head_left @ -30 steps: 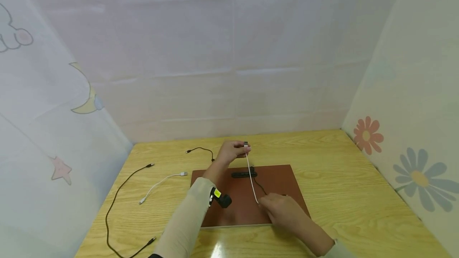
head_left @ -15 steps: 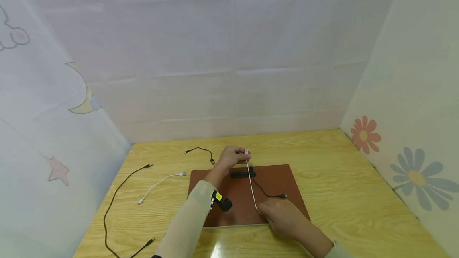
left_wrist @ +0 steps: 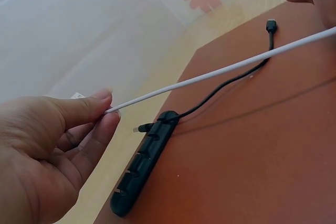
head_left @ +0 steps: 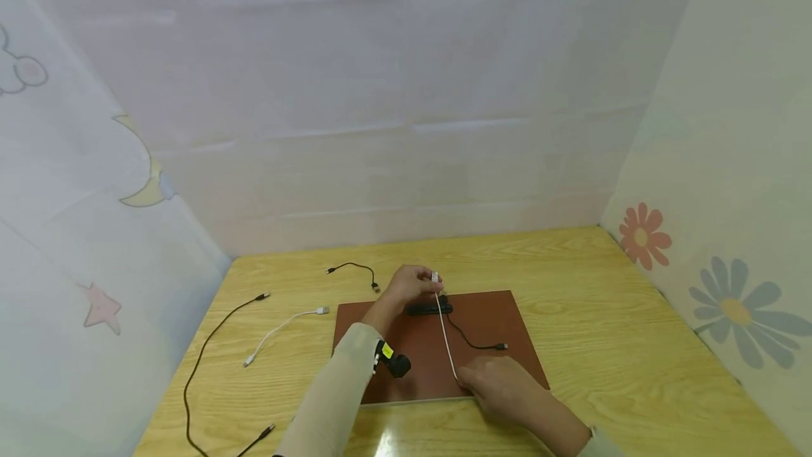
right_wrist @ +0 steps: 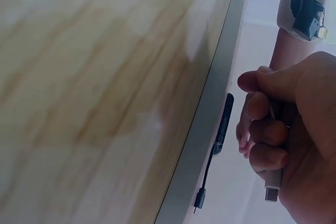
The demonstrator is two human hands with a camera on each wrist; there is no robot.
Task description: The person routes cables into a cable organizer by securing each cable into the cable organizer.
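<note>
A white USB cable (head_left: 447, 336) runs taut between my two hands over a brown mat (head_left: 421, 351). My left hand (head_left: 406, 285) pinches it just below the larger plug at the far end, thumb against fingers. My right hand (head_left: 501, 388) curls round the near end, and a small connector (right_wrist: 272, 187) sticks out below the fingers. Close to the left hand, a black cable holder (left_wrist: 142, 169) with several slots lies on the mat. One black cable (left_wrist: 227, 83) sits in its end slot, and its far plug (head_left: 501, 346) rests on the mat near my right hand.
Left of the mat, a short white cable (head_left: 279, 329) and a long black cable (head_left: 195, 365) lie on the wooden table (head_left: 609, 330). A short black cable (head_left: 358, 264) lies behind the mat. Patterned sheets (head_left: 406, 104) enclose the table's back and sides.
My left hand has come down toward the cable holder with the white cable's plug. My right hand has shifted slightly nearer me, uncovering the black cable's far plug.
</note>
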